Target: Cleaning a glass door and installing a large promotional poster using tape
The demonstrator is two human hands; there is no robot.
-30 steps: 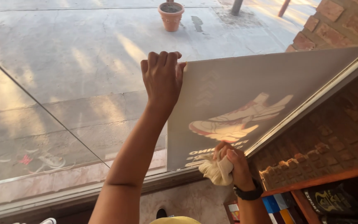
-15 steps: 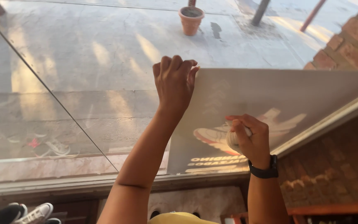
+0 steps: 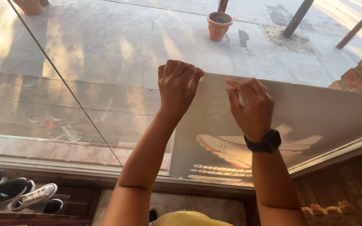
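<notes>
A grey poster with a shoe picture is stuck on the inside of a big window pane. My left hand presses against the glass at the poster's upper left corner, fingers bent onto its edge. My right hand, with a black watch on the wrist, is closed around a small white cloth and presses it on the poster near the top. Only a sliver of the cloth shows between the fingers.
Outside lie a concrete pavement, a terracotta pot and thin poles. A brick wall stands at the right. Sneakers sit on a low shelf at the bottom left under the window frame.
My right hand rose from the poster's lower part to near its top with the cloth. My left hand stayed at the corner, its fingers now curled. The view shifted right and down.
</notes>
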